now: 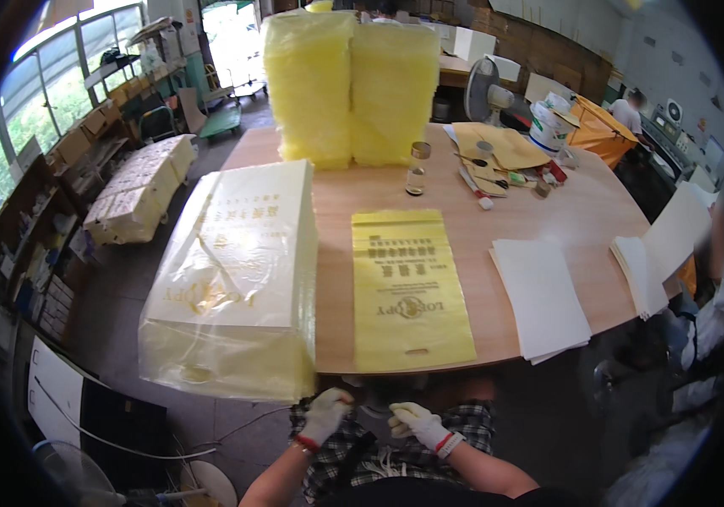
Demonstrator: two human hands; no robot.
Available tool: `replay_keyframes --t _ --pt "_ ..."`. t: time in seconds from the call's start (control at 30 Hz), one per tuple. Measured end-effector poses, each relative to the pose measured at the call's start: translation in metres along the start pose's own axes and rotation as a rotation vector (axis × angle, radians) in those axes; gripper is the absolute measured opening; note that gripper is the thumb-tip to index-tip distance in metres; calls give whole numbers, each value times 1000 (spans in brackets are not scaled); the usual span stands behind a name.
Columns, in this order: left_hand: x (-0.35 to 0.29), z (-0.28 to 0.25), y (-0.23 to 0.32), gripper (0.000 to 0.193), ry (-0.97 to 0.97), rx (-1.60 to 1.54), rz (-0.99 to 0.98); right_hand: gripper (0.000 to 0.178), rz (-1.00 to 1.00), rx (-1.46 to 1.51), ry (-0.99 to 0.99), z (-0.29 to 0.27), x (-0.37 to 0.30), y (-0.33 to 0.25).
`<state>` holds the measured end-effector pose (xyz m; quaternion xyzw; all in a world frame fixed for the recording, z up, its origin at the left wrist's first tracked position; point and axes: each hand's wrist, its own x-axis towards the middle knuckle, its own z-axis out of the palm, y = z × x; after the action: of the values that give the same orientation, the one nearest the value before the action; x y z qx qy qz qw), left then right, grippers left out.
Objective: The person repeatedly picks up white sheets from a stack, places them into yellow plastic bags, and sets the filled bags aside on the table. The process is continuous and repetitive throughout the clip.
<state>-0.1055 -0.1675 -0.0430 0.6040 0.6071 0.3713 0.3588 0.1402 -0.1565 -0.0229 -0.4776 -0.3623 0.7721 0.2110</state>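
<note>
My left hand [325,412], in a white glove, is held over my lap just below the table edge, its fingers curled. My right hand [418,424], gloved too, is closed a little to the right of it. No object shows in either hand, and the two are apart. Nearest on the table lies a flat yellow plastic bag [408,329] with dark print and a slot-shaped handle hole. To its left is a tall stack of white printed sheets or bags [235,245] in clear plastic wrap, overhanging the table's front edge.
Yellow bag stacks [307,93] rise at the back of the table [328,253]. Rolls of tape [415,180] stand before them. White paper sheets [539,296] lie right. Brown envelopes, scissors and a white bucket [549,127] fill the back right. Another person [628,114] is beyond.
</note>
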Motion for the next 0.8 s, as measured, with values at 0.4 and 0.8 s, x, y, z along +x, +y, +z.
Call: replay_keyframes --t 0.4,0.8 --pt "162 93 87 25 -193 713 161 37 -19 199 267 -54 -24 -3" --pt "203 65 76 14 -148 -109 158 28 -328 -144 495 -39 53 -135"
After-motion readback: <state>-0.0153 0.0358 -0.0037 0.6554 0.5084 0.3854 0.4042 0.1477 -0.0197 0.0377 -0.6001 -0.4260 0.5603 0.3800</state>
